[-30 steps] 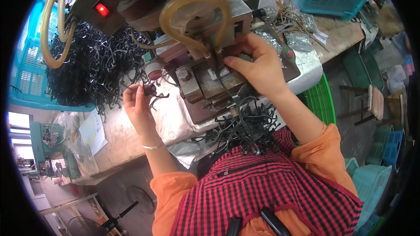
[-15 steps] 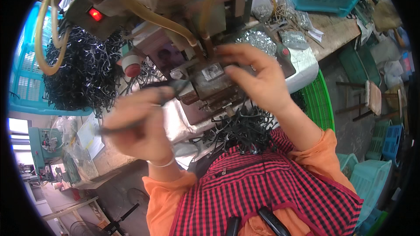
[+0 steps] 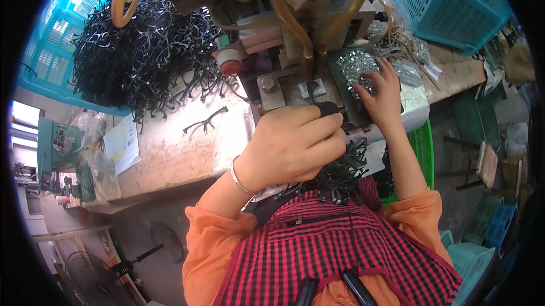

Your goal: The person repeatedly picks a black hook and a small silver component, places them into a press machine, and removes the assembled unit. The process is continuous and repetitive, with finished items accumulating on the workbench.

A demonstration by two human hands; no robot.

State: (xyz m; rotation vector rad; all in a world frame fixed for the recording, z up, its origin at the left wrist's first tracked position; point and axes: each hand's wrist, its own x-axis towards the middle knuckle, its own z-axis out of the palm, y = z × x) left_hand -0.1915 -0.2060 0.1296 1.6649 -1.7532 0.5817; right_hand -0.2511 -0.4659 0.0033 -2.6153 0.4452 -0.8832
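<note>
Head, two hands, one black piece (held)

The left hand pinches, palm down (the right hand loosely spread).

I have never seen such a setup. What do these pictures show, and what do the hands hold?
A wide camera on the person's head looks down; its lens bends straight edges. Two bare hands are at a metal machine with yellowish hoses. The left hand holds a black part. The right hand is at a pile of small shiny pieces; whether it grips any is unclear. On the table, to the left, one dark forked piece lies near a heap of dark parts, which spills from a blue basket.
</note>
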